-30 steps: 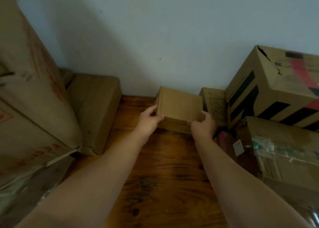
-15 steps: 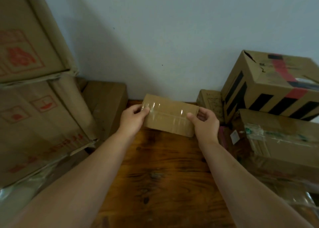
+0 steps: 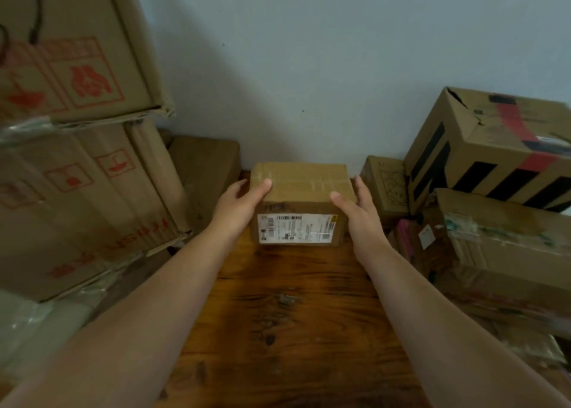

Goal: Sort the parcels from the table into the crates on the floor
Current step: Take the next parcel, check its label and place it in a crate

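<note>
Left hand [image 3: 244,204] and right hand [image 3: 355,214] flank the parcel [image 3: 301,191] on the wooden table [image 3: 293,299], near the wall [image 3: 309,68].
Our left clasps its top left corner, thumb on the taped top, fingers round the side; our right lies straight-fingered along the right face, thumb at the top edge. We judge the lift goes best if we squeeze evenly from both sides and draw it straight back, label [image 3: 296,227] facing us, clear of the small carton [image 3: 383,185] just beside it.

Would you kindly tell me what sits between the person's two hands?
In the head view, the parcel, its shipping label facing the camera, fills the stretch between the left hand and the right hand.
</note>
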